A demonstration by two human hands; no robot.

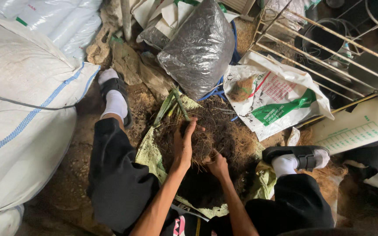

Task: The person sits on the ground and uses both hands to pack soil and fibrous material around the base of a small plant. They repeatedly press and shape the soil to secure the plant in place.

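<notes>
A person squats on the dirt floor (66,183) with both hands in a big clump of roots and soil (213,135). The clump is dark brown and messy. It is full of thin, stringy roots that look like tangled hair, with dry tan bits on its right side. Green stems (171,105) stick out of the top left of the clump. The clump lies on a pale green sheet (147,153) between the person's two feet.

The left hand (183,144) lies on the clump with its fingers curled around a bunch of roots near the stems. The right hand (217,164) is pushed into the lower middle of the clump. Its fingers are bent and partly hidden in the roots, so it seems to be pinching some of them.

Just above the clump leans a shiny grey plastic bag (200,48) filled with something dark. To the right lies a white sack with green and red print (285,100). A huge white sack with a blue stripe (22,113) fills the left side. The feet wear white socks and black sandals (305,156).
</notes>
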